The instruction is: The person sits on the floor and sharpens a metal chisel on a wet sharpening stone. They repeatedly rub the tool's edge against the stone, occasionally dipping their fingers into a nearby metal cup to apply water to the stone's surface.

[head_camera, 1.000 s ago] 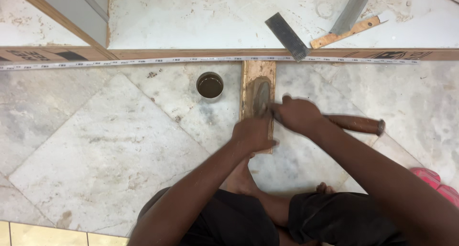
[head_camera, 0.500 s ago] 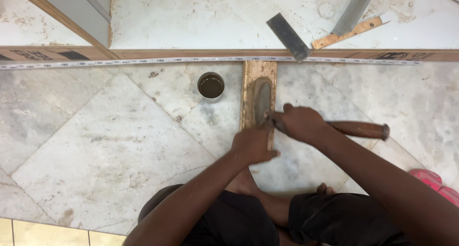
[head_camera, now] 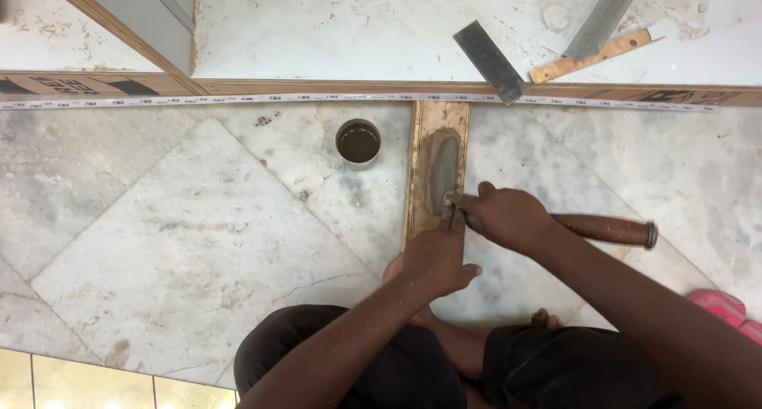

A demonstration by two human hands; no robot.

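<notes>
The right hand [head_camera: 508, 217] has its fingers closed around a chisel-like tool with a long brown wooden handle [head_camera: 603, 229], its tip on the grey-smeared face of a narrow wooden block [head_camera: 436, 167] that lies on the marble floor [head_camera: 182, 242] and butts against the wooden strip [head_camera: 317, 87] along the floor's far edge. The left hand [head_camera: 436, 258] presses flat on the block's near end, fingers closed over it. The block looks stiff and light, apt to slide on smooth stone, best pinned from its bare near end; a small cup [head_camera: 358, 143] stands just beside it on the left, with open floor beyond.
</notes>
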